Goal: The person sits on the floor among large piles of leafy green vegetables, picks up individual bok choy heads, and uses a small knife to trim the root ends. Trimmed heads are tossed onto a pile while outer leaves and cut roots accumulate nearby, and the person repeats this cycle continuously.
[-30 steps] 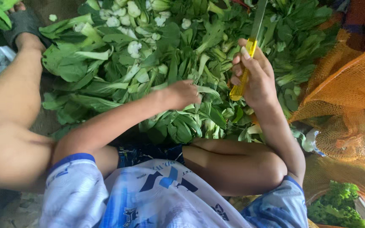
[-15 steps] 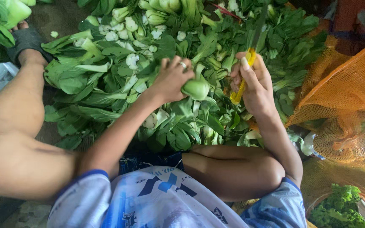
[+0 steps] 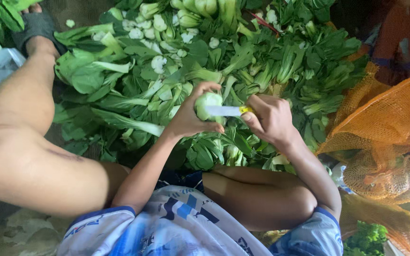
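Your left hand [image 3: 191,118] is wrapped around a bok choy [image 3: 207,105]. Your right hand [image 3: 270,118] grips a yellow-handled knife [image 3: 228,111], blade laid on its base.

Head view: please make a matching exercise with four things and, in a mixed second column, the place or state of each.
Things:
1. bok choy head
2. knife
3. orange mesh sack
4. pile of greens

Places or states:
A. lies at the right edge
B. held in the left hand
C. spread on the ground ahead
D. gripped by the right hand, blade on the stem

Pairs: 1-B, 2-D, 3-A, 4-C
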